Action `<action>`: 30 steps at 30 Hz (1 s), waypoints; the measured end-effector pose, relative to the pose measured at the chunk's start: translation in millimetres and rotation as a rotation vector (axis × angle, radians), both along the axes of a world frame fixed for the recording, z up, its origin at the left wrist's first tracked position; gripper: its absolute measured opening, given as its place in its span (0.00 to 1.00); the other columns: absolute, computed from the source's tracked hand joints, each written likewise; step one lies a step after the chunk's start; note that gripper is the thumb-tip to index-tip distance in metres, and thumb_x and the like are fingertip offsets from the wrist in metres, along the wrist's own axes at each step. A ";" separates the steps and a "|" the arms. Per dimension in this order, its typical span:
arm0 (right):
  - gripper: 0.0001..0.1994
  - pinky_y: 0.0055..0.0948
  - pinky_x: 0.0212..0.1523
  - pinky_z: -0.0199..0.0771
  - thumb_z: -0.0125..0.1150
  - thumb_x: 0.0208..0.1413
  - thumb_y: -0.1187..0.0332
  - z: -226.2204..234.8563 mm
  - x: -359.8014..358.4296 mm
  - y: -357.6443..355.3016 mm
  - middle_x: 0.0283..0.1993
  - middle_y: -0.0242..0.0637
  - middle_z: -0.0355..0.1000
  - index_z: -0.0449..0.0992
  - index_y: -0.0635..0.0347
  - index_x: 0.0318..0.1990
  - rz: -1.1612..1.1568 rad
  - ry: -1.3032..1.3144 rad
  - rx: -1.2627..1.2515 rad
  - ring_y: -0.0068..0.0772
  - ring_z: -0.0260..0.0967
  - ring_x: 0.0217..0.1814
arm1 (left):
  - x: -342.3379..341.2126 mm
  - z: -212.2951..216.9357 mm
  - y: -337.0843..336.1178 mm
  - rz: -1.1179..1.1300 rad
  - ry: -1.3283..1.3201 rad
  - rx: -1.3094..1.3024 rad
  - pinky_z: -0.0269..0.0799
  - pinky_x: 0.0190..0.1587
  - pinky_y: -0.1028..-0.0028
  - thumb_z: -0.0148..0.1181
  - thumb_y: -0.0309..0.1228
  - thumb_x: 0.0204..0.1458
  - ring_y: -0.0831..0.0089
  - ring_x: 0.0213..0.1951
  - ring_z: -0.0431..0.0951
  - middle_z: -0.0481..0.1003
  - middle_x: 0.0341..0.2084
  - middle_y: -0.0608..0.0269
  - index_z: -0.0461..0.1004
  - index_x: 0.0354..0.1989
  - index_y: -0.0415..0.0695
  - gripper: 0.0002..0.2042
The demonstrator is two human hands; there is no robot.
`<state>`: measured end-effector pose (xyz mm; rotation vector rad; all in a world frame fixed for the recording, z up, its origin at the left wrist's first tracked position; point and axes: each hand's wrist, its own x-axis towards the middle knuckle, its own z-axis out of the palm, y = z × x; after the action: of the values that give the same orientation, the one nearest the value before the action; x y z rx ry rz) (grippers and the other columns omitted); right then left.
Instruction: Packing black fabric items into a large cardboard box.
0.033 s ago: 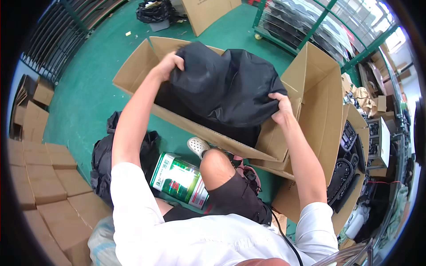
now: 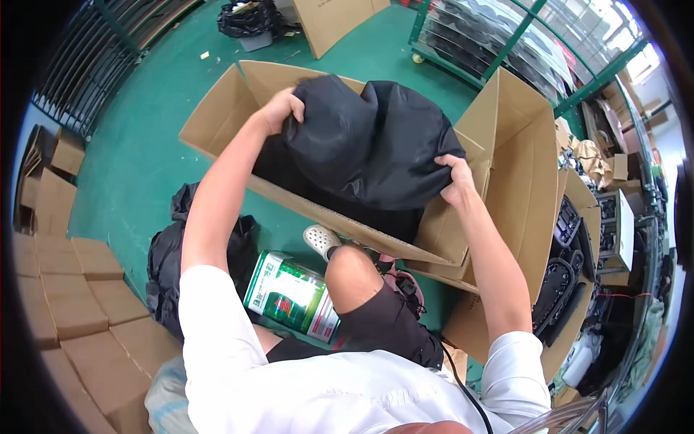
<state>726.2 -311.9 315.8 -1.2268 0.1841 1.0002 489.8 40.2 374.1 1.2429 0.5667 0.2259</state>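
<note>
Both my hands grip a bulky black fabric bundle, folded with a deep crease down its middle. At its left end, my left hand is closed on the cloth. The right edge is pinched by my right hand, thumb on top. The bundle sits over the mouth of a long open cardboard box, whose flaps stand up. More black material shows inside the box below it; whether it is part of the same bundle I cannot tell.
A second tall open carton adjoins on the right. Near my knee stand a green-and-white tin and a black plastic bag. Stacked brown boxes fill the lower left. Black molded parts lie in a carton at right. A green wheeled rack stands behind.
The bundle's left end has shifted slightly down and to the right, with my left hand moving along. My right hand has barely moved and both grips stay closed.
</note>
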 end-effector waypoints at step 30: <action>0.14 0.56 0.62 0.70 0.48 0.53 0.72 -40.8 -18.9 -72.0 0.50 0.48 0.75 0.73 0.67 0.45 -0.137 0.435 -0.176 0.47 0.73 0.55 | -24.0 -36.0 43.4 -0.016 0.281 -0.473 0.85 0.35 0.63 0.43 0.18 0.28 0.55 0.28 0.82 0.79 0.30 0.45 0.74 0.31 0.30 0.18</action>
<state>707.3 -383.9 275.1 -1.1228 0.6996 1.1372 465.8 83.6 338.1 0.8208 0.7999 -0.0979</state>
